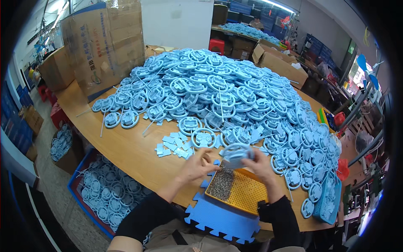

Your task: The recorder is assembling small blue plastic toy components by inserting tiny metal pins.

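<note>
Head view, left to right: on the floor, brown carton [75,156] with light-blue wheel-shaped parts inside, then blue crate [72,183] heaped with the same. Big cardboard box [100,50] upright at far left of wood-coloured tabletop [121,145]. Small flat light-blue pieces [173,145] scattered just beyond left hand [194,166]. Left fingers curled, thumb and index near each other, beside the tray; any small item between them impossible to make out. Behind, large pile [205,90] of wheel-shaped parts, some with thin rods. Nearer, blue foam mat [222,219], partly under yellow tray [248,190]; small metal bits [221,185] massed in tray's left half. Above tray's far edge, one wheel-shaped part [235,154], motion-blurred, gripped in fingers of right hand [259,165]. Far right, turquoise basket [328,206] with more blue pieces.
</note>
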Demonstrator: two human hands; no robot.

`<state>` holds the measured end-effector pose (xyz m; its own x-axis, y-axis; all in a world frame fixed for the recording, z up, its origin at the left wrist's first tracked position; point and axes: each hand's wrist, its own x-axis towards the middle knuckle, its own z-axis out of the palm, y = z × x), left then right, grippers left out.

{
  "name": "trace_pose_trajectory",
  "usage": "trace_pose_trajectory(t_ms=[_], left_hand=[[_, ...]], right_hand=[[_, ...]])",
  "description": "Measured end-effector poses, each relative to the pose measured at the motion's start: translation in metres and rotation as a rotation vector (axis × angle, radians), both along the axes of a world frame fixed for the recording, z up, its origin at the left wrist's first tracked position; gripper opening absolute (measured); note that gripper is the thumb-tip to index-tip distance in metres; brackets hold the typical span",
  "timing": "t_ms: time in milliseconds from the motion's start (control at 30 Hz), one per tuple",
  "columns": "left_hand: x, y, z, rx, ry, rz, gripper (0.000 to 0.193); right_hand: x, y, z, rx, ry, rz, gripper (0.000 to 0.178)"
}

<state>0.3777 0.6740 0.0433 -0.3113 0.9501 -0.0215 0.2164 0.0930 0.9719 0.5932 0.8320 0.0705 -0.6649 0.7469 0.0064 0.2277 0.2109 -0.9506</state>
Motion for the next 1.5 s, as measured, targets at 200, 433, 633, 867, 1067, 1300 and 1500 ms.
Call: trace_pose_trajectory(t_ms=[200,433,633,867,1067,1300,1500], left_hand=[[-0.067,0.023,-0.018,0.107,1.071,0.108,0.058],[-0.09,0.07,-0.014,-0.066,1.25,-0.298,0.065],[-0.104,0.038,0.0,0.292,0.793,-0.007,0.037],[-0.085,-0.045,-0.007,0.697,-0.741,0.489,0.034],[-0.029,-0.093,0.006,0.705,-0.983,0.315,0.041],[0.033,-0.15,0.044,0.602,-0.682,0.099,0.047],[0.03,-0.209,0.039,0.199,-0.549,0.025,0.043]], right_hand=[[0.11,0.089,-0.012,-0.468,0.628,-0.737,0.02],[-0.004,0.041,-0.018,0.314,-0.458,0.154,0.036],[-0.048,0.04,-0.018,0.742,-0.932,0.256,0.037],[-0.036,0.054,-0.022,0.583,-0.768,0.139,0.024],[-0.099,-0.06,0.045,-0.319,0.195,0.339,0.014],[-0.1,-0.14,0.05,-0.578,0.494,0.459,0.009],[-0.06,-0.178,0.06,-0.172,0.106,0.805,0.011]])
